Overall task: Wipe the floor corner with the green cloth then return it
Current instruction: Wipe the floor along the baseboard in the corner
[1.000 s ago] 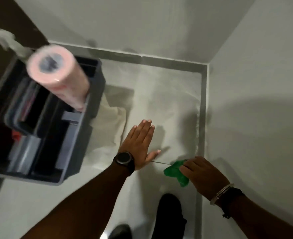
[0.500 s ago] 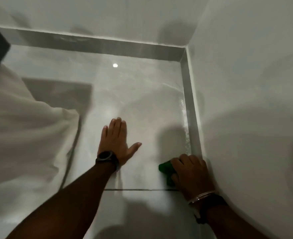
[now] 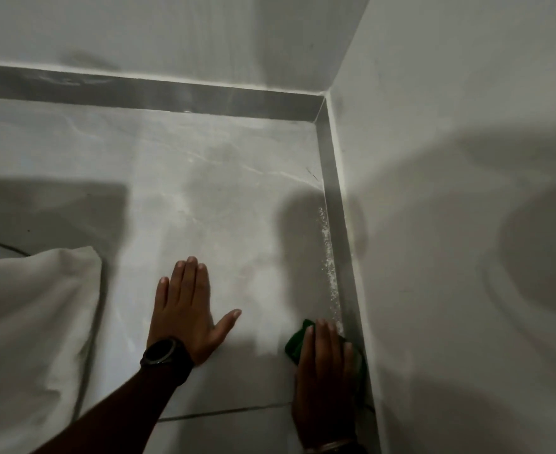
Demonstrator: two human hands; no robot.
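Note:
The green cloth (image 3: 295, 343) lies flat on the grey tiled floor beside the right skirting, mostly covered by my right hand (image 3: 327, 371), which presses down on it with fingers extended. My left hand (image 3: 189, 311) rests palm-down on the floor to the left, fingers spread, holding nothing; a dark watch sits on its wrist. The floor corner (image 3: 317, 126) lies farther ahead at upper right. A streak of white dust (image 3: 330, 267) runs along the right skirting between the cloth and the corner.
A white fabric bundle (image 3: 31, 322) lies on the floor at the left. Grey skirting (image 3: 158, 91) runs along the back wall and along the right wall (image 3: 466, 224). A tile joint (image 3: 224, 412) crosses the floor near my wrists.
The view has moved closer to the corner; the tool caddy and paper roll have left the frame. My right hand has flattened onto the cloth against the right skirting.

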